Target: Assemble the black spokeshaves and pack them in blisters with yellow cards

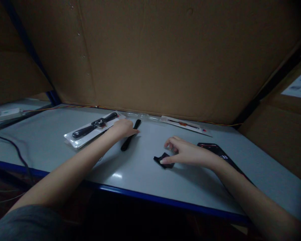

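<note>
My left hand (124, 129) reaches across the grey table (52, 147) and its fingertips rest on a loose black watch strap (130, 135) lying lengthwise; the fingers look closed on it. Just left of that hand lies a black watch in a clear plastic bag (91, 129). My right hand (188, 152) rests on the table with fingers curled, thumb and fingers touching a small black part (163, 159), perhaps a watch body or short strap piece. A dark phone with a lit screen (220, 155) lies beside my right wrist.
A tall cardboard wall (165, 57) stands along the table's back edge. Another bagged item with an orange part (184, 124) lies by that wall. A thin coloured wire runs along the back. A black cable (15, 149) crosses the table's left end. The front edge is blue.
</note>
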Available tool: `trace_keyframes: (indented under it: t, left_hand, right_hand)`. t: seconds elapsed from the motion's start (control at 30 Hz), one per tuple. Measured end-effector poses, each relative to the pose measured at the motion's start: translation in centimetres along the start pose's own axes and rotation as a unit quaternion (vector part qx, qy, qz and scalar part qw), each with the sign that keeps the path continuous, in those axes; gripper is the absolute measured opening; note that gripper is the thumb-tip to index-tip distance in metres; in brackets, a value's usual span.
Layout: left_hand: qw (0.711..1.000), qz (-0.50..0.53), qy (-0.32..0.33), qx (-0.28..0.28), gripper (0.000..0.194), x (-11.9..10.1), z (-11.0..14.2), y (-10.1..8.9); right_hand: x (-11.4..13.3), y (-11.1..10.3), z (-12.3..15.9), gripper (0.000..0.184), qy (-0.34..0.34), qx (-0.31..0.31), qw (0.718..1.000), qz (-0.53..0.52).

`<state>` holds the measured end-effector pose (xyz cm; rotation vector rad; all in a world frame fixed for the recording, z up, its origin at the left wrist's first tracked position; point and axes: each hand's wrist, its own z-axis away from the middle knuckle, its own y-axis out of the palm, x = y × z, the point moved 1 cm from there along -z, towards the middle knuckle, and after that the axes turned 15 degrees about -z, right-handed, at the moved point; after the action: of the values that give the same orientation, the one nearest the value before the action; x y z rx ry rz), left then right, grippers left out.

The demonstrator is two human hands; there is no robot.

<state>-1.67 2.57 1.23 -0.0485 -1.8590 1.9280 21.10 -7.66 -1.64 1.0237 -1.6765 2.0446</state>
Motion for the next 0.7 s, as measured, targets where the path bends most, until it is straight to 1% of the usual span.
trace_keyframes:
  t: [0.1,0.17,0.23,0.27,0.33,0.43,0.53,0.57,0.6,0.63,0.67,0.7]
  left_hand:
    - [0.999,0.011,0.005,0.036,0.069,0.1,-1.6,0.9]
    - [0.998,0.023,0.010,0.059,0.074,0.5,-2.5,1.3]
    - [0.995,0.056,0.017,0.080,0.075,0.8,-2.9,1.5]
    - [0.993,0.075,0.020,0.086,0.072,0.9,-3.0,1.5]
    - [0.990,0.108,0.021,0.091,0.059,0.8,-2.8,1.3]
    - [0.987,0.137,0.014,0.086,0.042,0.2,-2.3,0.9]
    - [0.985,0.155,0.005,0.075,0.036,-0.2,-1.8,0.4]
    - [0.981,0.180,0.001,0.067,0.036,-0.2,-1.6,0.4]
    - [0.972,0.226,-0.006,0.059,0.037,-0.2,-1.4,0.3]
    - [0.954,0.293,-0.011,0.053,0.039,-0.3,-1.2,0.3]
    - [0.925,0.377,-0.013,0.052,0.040,-0.4,-1.0,0.3]
    - [0.885,0.462,-0.007,0.060,0.040,-0.5,-0.8,0.3]
  right_hand:
    - [0.0,1.1,-0.2,0.057,0.005,-0.002,1.000,0.023]
    - [-0.1,1.6,-0.5,0.052,0.009,0.007,1.000,0.012]
    - [-0.3,1.8,-0.8,0.049,0.014,0.012,1.000,-0.010]
    - [-0.4,1.9,-0.9,0.048,0.016,0.012,1.000,-0.023]
    - [-0.5,2.0,-1.0,0.047,0.020,0.015,0.998,-0.053]
    - [-0.2,1.9,-0.9,0.046,0.029,0.022,0.995,-0.089]
    - [0.1,1.9,-0.7,0.047,0.040,0.019,0.993,-0.107]
    - [0.1,1.8,-0.6,0.048,0.039,0.019,0.993,-0.113]
    - [0.1,1.8,-0.6,0.050,0.036,0.021,0.992,-0.120]
    - [0.0,1.7,-0.6,0.051,0.033,0.026,0.991,-0.131]
    - [-0.1,1.7,-0.6,0.052,0.032,0.030,0.988,-0.147]
    - [-0.2,1.6,-0.6,0.053,0.035,0.035,0.985,-0.168]
